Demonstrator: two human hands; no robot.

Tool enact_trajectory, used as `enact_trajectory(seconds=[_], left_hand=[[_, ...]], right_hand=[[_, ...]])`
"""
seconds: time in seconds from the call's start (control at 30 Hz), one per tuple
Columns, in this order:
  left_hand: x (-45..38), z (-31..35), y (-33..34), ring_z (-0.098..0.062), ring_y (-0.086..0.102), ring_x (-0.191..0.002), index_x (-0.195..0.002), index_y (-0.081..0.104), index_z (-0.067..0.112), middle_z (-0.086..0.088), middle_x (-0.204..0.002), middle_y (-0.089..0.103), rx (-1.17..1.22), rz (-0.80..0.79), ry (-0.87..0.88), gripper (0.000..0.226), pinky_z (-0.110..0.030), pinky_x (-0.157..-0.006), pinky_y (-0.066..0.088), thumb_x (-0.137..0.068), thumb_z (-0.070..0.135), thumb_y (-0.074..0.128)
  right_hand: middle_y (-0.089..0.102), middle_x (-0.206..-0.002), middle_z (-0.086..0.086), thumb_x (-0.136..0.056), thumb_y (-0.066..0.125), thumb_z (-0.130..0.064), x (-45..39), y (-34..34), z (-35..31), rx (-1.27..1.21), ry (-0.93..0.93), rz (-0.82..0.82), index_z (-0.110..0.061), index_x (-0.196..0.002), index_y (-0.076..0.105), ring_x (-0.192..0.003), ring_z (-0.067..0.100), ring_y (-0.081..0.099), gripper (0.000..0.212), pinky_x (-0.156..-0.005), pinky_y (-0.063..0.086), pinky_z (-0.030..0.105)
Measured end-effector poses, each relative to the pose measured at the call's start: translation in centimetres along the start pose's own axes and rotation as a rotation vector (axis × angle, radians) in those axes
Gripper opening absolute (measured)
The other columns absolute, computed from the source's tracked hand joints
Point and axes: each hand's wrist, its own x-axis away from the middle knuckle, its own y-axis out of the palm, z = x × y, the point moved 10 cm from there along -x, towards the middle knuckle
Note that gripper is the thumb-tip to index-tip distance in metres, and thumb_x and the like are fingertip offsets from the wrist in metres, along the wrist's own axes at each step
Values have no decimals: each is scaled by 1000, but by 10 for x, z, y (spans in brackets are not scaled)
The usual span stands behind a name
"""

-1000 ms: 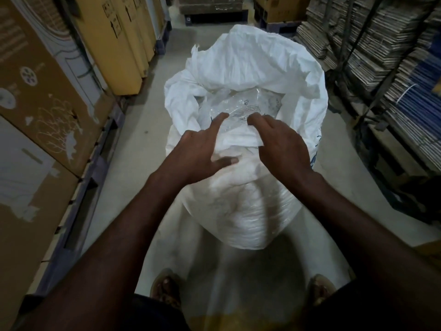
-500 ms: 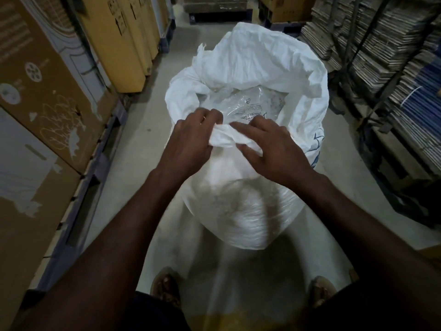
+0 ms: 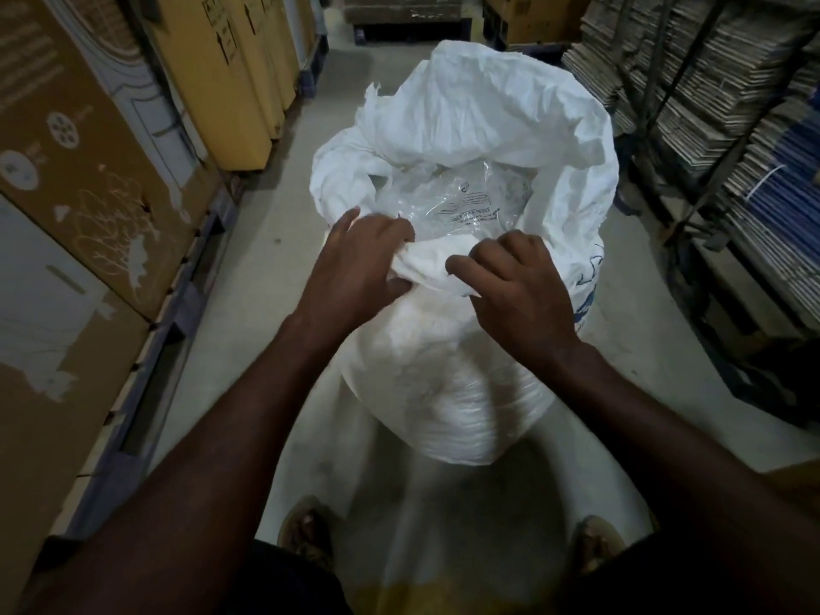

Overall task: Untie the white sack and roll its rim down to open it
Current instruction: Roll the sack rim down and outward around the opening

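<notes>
Item: white sack, standing on the concrete floor of a storeroom aisle, between our two sandalled feet and well open at the mouth; no tie visible.

Left flank: printed cardboard cartons on pallets, near the sack but apart from it.

Left hand: our fingers curl over the near rim and grip its rolled fold from the left.

Centre: clear plastic liner, printed, lying inside the mouth just beyond the fold.

Right hand: our fingers curl over the same fold from the right, thumb reaching toward the left hand.

Far wall of the sack: upright and crumpled, not yet turned down.

Right flank: stacks of flattened cardboard on racking.

Risks, as we judge them: rolling only the near side may skew the rim and tip the sack toward us; our fingers may catch the liner and drag or tear it; the slack fold may slip and unroll.
</notes>
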Motion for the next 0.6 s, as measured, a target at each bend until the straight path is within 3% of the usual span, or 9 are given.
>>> enact_trajectory(seconds=[0.07,0.13,0.2,0.3,0.37,0.43,0.5,0.53,0.6], left_hand=[[1,-11,-12,-30,68,-94,-118,55,27,3,-97,70,23,52,-140,36,-46,-89,56,-88,37,73],[6,-15,-24,-28,69,-90,-131,52,31,5,-106,71,13,127,-214,41,-45,-72,58,-93,34,68],[10,-16,-29,-24,69,-95,-136,52,33,8,-118,69,-12,184,-232,39,-45,-70,58,-98,29,62],[11,-26,-25,-26,60,-81,-112,51,29,5,-97,59,-79,172,-278,14,-43,-64,53,-101,20,51],[9,-34,-17,-27,57,-84,-111,51,27,2,-96,55,-39,153,-266,13,-39,-71,43,-102,18,51],[8,-35,-3,-25,52,-98,-124,53,29,0,-106,53,13,80,-218,27,-32,-88,30,-99,19,58],[10,-32,14,-26,46,-114,-142,48,30,-3,-121,47,74,-74,-162,56,-31,-99,22,-89,30,65],[13,-28,20,-28,43,-121,-149,44,28,-4,-126,43,91,-157,-136,71,-34,-103,22,-82,39,66],[18,-25,26,-29,38,-130,-159,34,30,-3,-134,37,108,-295,-111,95,-42,-115,23,-72,50,66]], right_hand=[[61,-90,5,-78,68,3,-2,-2,7,9,32,-11,-16,-107,68,-83,33,56,35,-74,45,44],[59,-90,5,-71,73,2,-7,-1,10,30,79,-24,-15,-105,66,-83,33,55,38,-71,42,42],[56,-92,5,-69,75,1,-12,3,9,26,137,-42,-15,-101,63,-82,32,51,38,-69,38,40],[54,-106,10,-70,74,-10,-15,15,1,-97,207,-129,-14,-102,55,-95,32,52,38,-83,41,42],[53,-130,16,-77,73,-31,-11,27,-11,-219,145,-259,-13,-103,52,-121,34,52,37,-110,38,56],[47,-147,17,-84,68,-50,-4,42,-16,-373,146,-424,-16,-96,49,-143,29,44,41,-120,28,59],[54,-143,11,-86,69,-56,-3,55,-11,-487,212,-551,-21,-86,44,-149,23,42,42,-114,38,50],[60,-133,5,-85,72,-53,-2,60,-5,-486,236,-596,-22,-84,43,-141,24,51,42,-103,45,44],[58,-110,-3,-82,78,-45,0,66,3,-417,235,-651,-24,-86,42,-105,29,65,41,-76,48,38]])
